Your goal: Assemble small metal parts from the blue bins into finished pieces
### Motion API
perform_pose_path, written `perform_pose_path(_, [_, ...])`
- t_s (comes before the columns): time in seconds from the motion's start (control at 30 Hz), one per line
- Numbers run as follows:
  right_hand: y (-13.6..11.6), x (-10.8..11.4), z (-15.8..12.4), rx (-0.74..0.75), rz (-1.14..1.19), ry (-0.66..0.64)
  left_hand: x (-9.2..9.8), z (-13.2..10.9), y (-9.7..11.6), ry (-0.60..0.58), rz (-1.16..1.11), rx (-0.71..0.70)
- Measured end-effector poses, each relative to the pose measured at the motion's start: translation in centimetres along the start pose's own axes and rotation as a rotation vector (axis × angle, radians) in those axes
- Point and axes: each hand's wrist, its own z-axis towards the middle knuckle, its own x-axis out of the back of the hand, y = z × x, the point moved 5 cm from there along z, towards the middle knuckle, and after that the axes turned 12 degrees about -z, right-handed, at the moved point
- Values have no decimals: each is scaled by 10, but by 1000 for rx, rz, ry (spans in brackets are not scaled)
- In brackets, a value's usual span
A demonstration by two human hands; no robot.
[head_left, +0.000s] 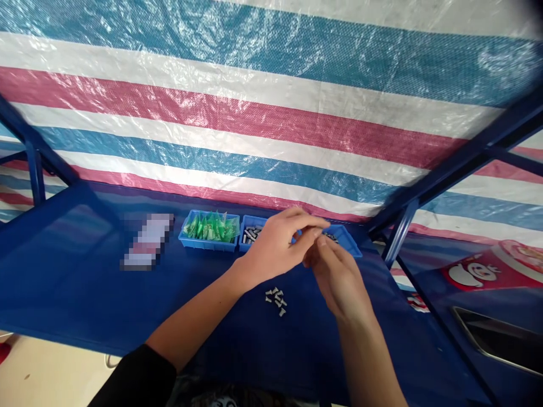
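My left hand [278, 240] and my right hand [339, 271] meet above the blue table, in front of the bins. The fingertips of both are pinched together, close to each other. Whatever they hold is too small and too hidden to name. Below them, a loose group of small silvery metal pieces [278, 302] lies on the table. Behind my left hand stands a blue bin [246, 247] with short dark and silvery metal pieces inside, partly covered by the hand. Another blue bin [351, 242] with small dark parts shows behind my right hand.
A blue bin [207, 243] of small green packets [212, 227] stands left of the others. Farther left lies a pixelated flat item [148, 240]. Blue frame bars [399, 234] rise at the right; beyond them are a red cup [487, 268] and a dark phone-like slab [500, 342].
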Motion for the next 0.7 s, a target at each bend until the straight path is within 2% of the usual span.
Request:
perform_pose_path(0.1, [-34,-9,21,86,170,-45,10,12,14,164,-115,-107])
perform_pose_path(0.17, [-51,-14,29,138,181,-20,17,13,13,264,-191,-100])
perform_pose_path(0.23, [-62,-20,33,185,156,-1,22,11,7,314,-282,-76])
perform_pose_path(0.33, [-67,-31,36,213,146,-9,31,8,3,332,-379,-66])
perform_pose_path(0.43, [-68,-37,40,218,155,-31,41,7,5,365,-357,-89])
perform_pose_path(0.53, [-71,-36,43,248,141,-10,46,9,9,329,-377,-75])
perform_pose_path(0.7, [-77,-28,36,368,-14,90,46,11,2,283,-548,68])
